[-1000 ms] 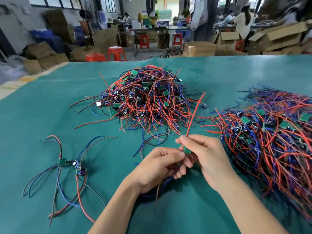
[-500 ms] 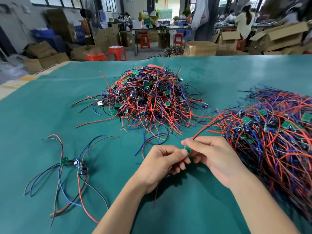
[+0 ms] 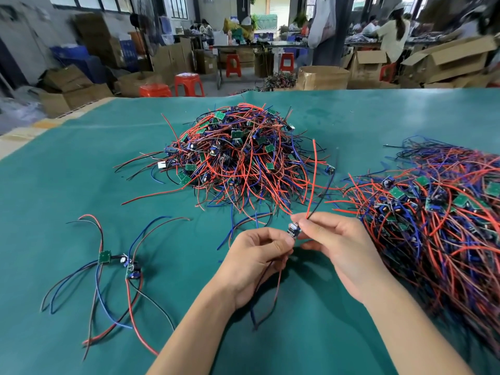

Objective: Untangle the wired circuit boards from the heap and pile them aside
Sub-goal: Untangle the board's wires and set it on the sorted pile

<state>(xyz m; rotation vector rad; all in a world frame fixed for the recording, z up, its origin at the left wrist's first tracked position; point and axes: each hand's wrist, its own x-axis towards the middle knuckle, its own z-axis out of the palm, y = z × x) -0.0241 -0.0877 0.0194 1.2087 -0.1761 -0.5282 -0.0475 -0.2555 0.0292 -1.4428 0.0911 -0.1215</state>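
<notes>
Both hands, left hand [image 3: 259,255] and right hand [image 3: 338,244], pinch one circuit board [image 3: 293,230] in a closed grip above the counter [image 3: 81,163], probably to free its wires from the heap [image 3: 238,158].

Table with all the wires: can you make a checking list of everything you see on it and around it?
Surface: green mat, wrinkle-free near the hands.
Job's things: tangled heap at centre; big pile at right; two loose boards at left.
Clutter: nothing seen.
Grippers: left hand and right hand pinch one small board between them.
Cables: its red wire sticks up; others hang below.
Surroundings: red stools, cardboard boxes, people working.
</notes>
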